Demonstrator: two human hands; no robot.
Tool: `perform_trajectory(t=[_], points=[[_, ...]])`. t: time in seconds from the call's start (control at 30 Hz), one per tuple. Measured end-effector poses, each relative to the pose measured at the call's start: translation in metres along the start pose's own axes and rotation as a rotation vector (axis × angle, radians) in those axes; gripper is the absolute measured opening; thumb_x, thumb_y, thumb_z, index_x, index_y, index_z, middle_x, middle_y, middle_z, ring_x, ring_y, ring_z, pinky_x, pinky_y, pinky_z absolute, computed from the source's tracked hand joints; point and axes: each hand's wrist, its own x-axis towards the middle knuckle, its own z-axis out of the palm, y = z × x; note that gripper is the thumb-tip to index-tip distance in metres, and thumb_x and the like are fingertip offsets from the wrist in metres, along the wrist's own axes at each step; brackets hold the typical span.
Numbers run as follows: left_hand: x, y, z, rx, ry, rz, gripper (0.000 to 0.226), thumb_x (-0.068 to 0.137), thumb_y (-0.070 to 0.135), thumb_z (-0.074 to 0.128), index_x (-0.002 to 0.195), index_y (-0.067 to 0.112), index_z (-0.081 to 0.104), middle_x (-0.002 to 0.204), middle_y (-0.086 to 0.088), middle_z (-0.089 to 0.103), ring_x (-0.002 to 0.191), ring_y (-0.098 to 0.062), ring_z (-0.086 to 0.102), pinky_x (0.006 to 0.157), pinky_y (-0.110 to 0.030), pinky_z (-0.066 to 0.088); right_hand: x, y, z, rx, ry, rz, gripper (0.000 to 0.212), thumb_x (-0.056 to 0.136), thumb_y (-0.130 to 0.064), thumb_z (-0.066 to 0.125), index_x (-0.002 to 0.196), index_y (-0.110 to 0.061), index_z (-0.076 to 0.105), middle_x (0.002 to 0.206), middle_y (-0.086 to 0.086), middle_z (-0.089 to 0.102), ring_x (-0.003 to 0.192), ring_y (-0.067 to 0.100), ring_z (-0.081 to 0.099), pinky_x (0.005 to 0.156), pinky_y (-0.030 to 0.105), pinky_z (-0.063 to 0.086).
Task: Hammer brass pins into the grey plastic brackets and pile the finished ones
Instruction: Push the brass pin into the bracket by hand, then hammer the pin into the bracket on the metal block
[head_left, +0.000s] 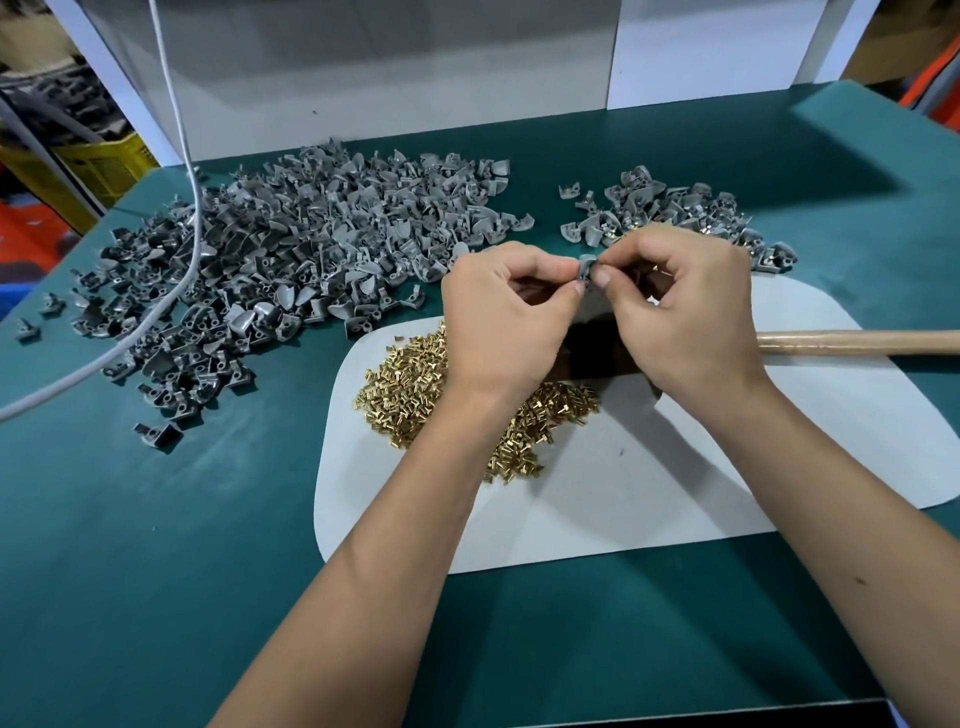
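My left hand and right hand are meeting above the white mat, both pinching one grey bracket between curled thumbs and fingertips. Whether my right hand is also holding a pin, I cannot tell. The brass pins are lying heaped on the mat under my wrists. Unfinished brackets are sprawling across the green counter at left; a smaller pile is sitting beyond my hands. A wooden handle is lying at right.

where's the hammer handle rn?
Head view, right side: the wooden handle lies on the white mat, running off the right edge behind the right hand.
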Motion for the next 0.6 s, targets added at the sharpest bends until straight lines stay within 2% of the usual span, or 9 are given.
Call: perform_trajectory(t=[0.2,0.3,0.37,0.47,0.53,0.6], points=[[-0.002,-0.002,0.001,0.012,0.007,-0.023,0.012,0.078,-0.003,0.08,0.086,0.006,0.08,0.084,-0.004,0.079,0.082,-0.018,0.077,0.084,-0.042,0.063,-0.003,0.0,0.004,0.01,0.017,0.043,0.006,0.086,-0.009,0.071,0.083,-0.01,0.077,0.076,-0.001,0.071,0.072,0.013,0.065,0.068,0.029,0.053],[-0.002,-0.001,-0.001,0.033,-0.054,-0.006,0.018,0.076,-0.003,0.083,0.085,0.012,0.078,0.083,-0.001,0.078,0.078,-0.013,0.076,0.079,-0.032,0.063,-0.002,0.001,0.003,0.01,0.004,0.051,0.007,0.087,-0.01,0.071,0.085,-0.009,0.077,0.077,-0.001,0.072,0.074,0.014,0.067,0.071,0.031,0.054],[-0.001,0.0,-0.001,0.077,-0.077,0.0,0.02,0.073,0.0,0.088,0.084,0.012,0.075,0.081,-0.001,0.077,0.075,-0.013,0.075,0.074,-0.027,0.062,-0.001,0.001,0.001,-0.003,-0.039,0.026,0.008,0.087,-0.008,0.07,0.086,-0.008,0.078,0.079,0.0,0.072,0.076,0.014,0.068,0.074,0.031,0.054],[0.0,0.001,-0.003,0.137,-0.049,0.011,0.022,0.071,0.004,0.091,0.083,0.011,0.074,0.079,0.0,0.076,0.074,-0.014,0.075,0.074,-0.031,0.063,0.004,0.001,-0.007,-0.007,-0.157,-0.039,0.012,0.093,-0.011,0.068,0.085,-0.008,0.077,0.078,-0.001,0.071,0.075,0.01,0.064,0.072,0.022,0.048],[0.001,0.002,-0.006,0.138,-0.045,0.005,0.021,0.073,0.003,0.089,0.084,0.014,0.075,0.08,0.002,0.077,0.075,-0.012,0.075,0.077,-0.032,0.064,0.008,0.004,-0.015,0.0,-0.228,-0.055,0.026,0.099,-0.02,0.062,0.081,-0.007,0.075,0.073,0.004,0.068,0.069,0.015,0.06,0.066,0.03,0.046],[0.004,0.004,-0.01,0.149,-0.077,0.004,0.024,0.077,0.003,0.087,0.094,0.017,0.078,0.085,0.006,0.077,0.08,-0.007,0.074,0.083,-0.031,0.062,0.014,0.009,-0.026,-0.038,-0.269,-0.021,0.03,0.101,-0.025,0.061,0.081,-0.008,0.075,0.071,0.007,0.069,0.068,0.021,0.062,0.066,0.036,0.046]])
